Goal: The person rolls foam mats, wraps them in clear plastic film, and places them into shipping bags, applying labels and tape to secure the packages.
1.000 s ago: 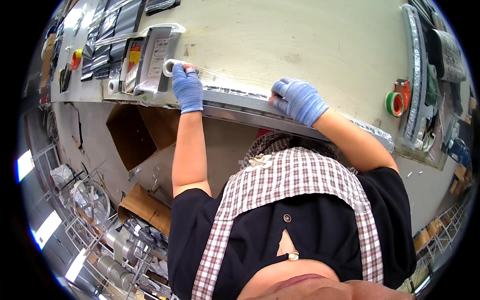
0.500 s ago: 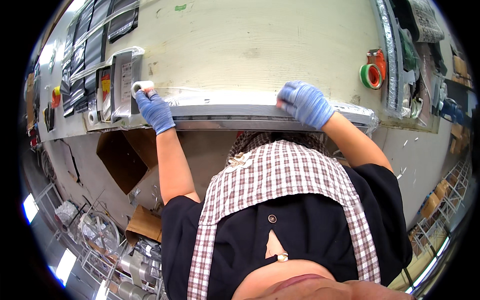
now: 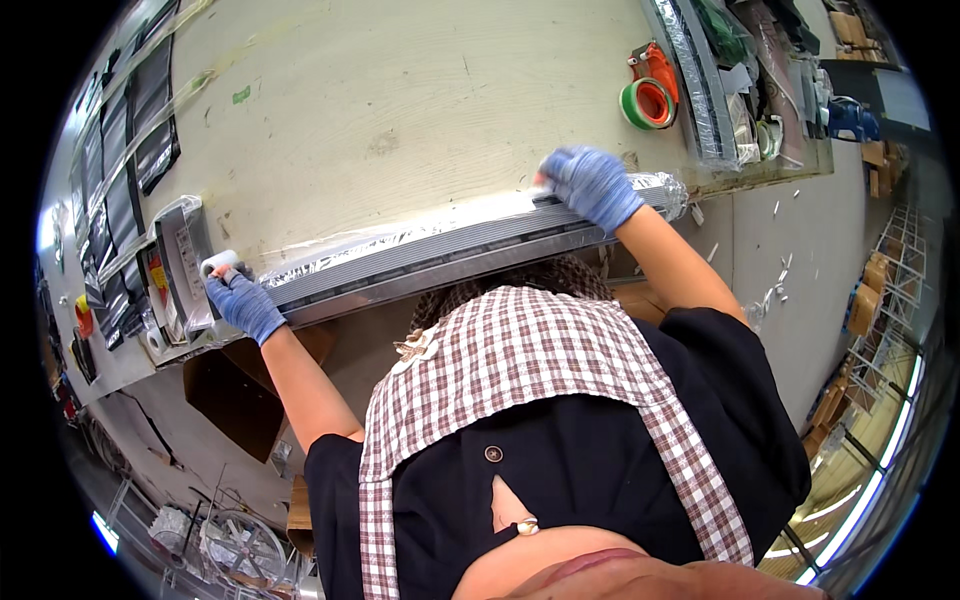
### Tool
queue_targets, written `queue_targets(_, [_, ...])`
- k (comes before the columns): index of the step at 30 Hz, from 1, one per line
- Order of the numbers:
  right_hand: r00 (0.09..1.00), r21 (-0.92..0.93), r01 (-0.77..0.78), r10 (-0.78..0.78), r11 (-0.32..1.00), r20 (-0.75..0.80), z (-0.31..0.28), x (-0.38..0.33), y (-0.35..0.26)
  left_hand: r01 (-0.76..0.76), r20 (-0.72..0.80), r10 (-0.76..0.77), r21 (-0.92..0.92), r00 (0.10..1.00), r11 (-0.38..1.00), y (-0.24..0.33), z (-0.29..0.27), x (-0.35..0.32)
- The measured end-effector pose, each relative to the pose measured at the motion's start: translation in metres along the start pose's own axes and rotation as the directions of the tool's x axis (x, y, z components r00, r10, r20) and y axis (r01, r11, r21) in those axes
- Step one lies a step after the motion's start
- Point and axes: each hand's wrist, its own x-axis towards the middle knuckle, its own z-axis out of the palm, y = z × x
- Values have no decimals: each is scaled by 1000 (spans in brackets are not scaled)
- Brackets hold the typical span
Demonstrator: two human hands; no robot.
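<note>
Now a long grey plastic-wrapped strip (image 3: 450,255) is held along the table (image 3: 400,110) edge mid-frame; left hand (image 3: 243,305) fingers are clamped on a white roll (image 3: 220,264), right hand (image 3: 592,185) pressed flat on it.

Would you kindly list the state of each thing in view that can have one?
long grey bar: lying along the table edge, wrapped in clear film
left hand: gloved, gripping a small white roll at the bar's end
right hand: gloved, pressed flat on the bar
green tape roll: lying flat, untouched

Gloved left hand (image 3: 243,305), right hand (image 3: 592,186), long wrapped grey bar (image 3: 450,250)
</note>
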Motion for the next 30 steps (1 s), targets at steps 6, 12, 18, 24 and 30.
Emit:
queue_targets(6, [990, 312, 94, -57, 945, -126, -29, 10, -15, -19, -18, 18, -3, 1000, 1000, -27, -4, 14])
queue_targets(12, [973, 115, 135, -110, 984, -204, 18, -3, -39, -14, -13, 15, 85, 1000, 996, 0, -1, 8])
queue_targets(18, [957, -4, 211, -207, 978, -205, 6, 24, -21, -58, -12, 60, 115, 998, 992, -18, 1, 22])
queue_targets(24, [991, 219, 94, -71, 971, -111, -44, -45, 26, -3, -50, 10, 136, 999, 991, -6, -6, 7])
queue_targets(30, [972, 181, 95, -52, 979, -230, -27, -41, 40, -55, -9, 58, 223, 998, 973, -14, -4, 19])
